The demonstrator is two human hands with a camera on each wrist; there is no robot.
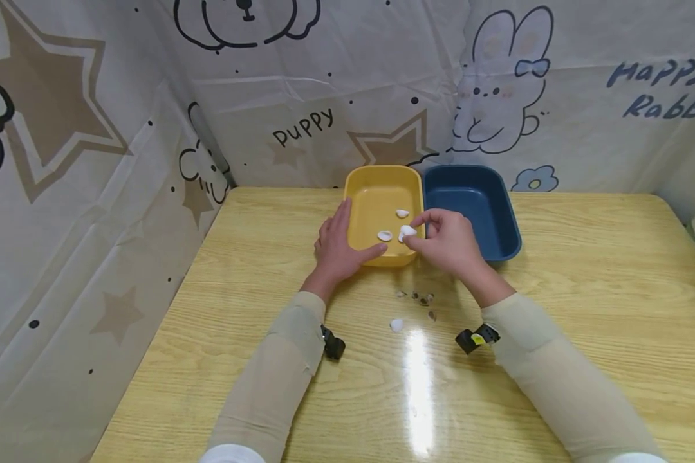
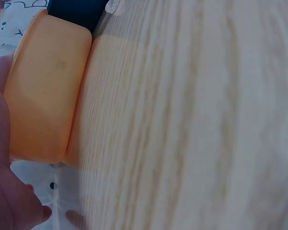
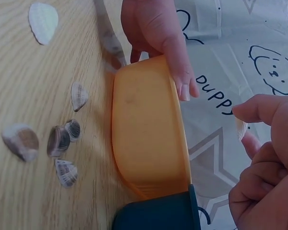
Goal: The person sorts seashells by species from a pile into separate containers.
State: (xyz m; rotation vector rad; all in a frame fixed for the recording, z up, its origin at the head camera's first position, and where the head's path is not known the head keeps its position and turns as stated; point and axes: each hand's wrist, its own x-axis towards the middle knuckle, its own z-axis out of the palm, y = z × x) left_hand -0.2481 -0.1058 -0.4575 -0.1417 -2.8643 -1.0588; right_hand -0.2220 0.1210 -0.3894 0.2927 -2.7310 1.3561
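Between thumb and forefinger, my right hand [image 1: 448, 241] pinches a white seashell [image 1: 407, 230] over the front right part of a yellow bin [image 1: 382, 260]. Inside that bin lie a white shell [image 1: 402, 213] and a second white shell [image 1: 385, 236]; part of another pale shell shows under the pinched one. My left hand [image 1: 338, 251] rests at the bin's front left corner, fingers extended along the outer left side and thumb over the front rim. The right wrist view shows the held shell [image 3: 240, 128] edge-on at the fingertips.
A dark blue bin [image 1: 500, 212] stands against the yellow bin's right side. On the wooden table [image 1: 237, 308], in front of the bins, lie several small brownish shells [image 3: 67, 172] and a larger white shell [image 1: 396, 325]. A printed cloth [image 1: 394, 77] hangs behind the table.
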